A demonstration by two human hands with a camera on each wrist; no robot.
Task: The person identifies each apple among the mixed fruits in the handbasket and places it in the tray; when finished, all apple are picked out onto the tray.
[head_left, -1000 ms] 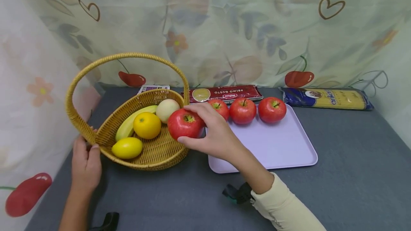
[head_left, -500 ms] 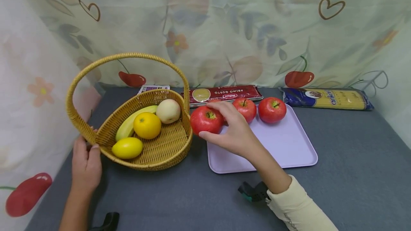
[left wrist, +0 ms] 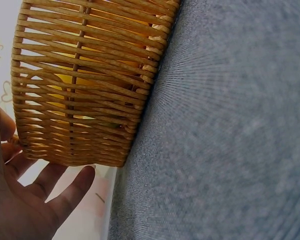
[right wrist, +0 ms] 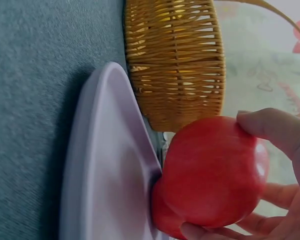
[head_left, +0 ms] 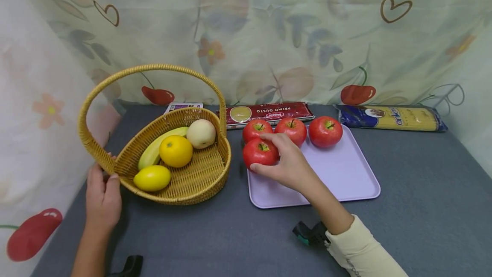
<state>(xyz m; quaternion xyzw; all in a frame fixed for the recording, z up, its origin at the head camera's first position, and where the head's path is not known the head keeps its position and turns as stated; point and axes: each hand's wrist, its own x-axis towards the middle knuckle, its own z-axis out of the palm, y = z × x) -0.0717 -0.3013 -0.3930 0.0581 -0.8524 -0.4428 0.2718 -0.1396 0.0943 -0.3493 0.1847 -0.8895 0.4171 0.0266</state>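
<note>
My right hand [head_left: 286,159] grips a red apple [head_left: 260,153] between thumb and fingers, over the left end of the lilac tray [head_left: 326,183]. In the right wrist view, the held apple [right wrist: 215,172] is raised above the tray floor and partly covers another apple [right wrist: 165,215]. Three more red apples stand in a row along the tray's back; the leftmost apple [head_left: 256,128] is right behind the held one. My left hand [head_left: 103,195] holds the left end of the wicker basket [head_left: 192,198] near the handle's foot. In the left wrist view, its fingers [left wrist: 72,192] reach around the basket's end.
Inside the basket lie a banana [head_left: 155,148], an orange [head_left: 176,151], a lemon [head_left: 152,178] and a pale round fruit [head_left: 201,134]. Behind the tray are a red packet [head_left: 269,112] and a yellow-and-blue pasta packet [head_left: 392,118]. The handle [head_left: 161,67] arches over the basket.
My right hand has carried the apple from over the basket's right rim rightward to over the tray's left end. My left hand keeps its hold on the basket.
</note>
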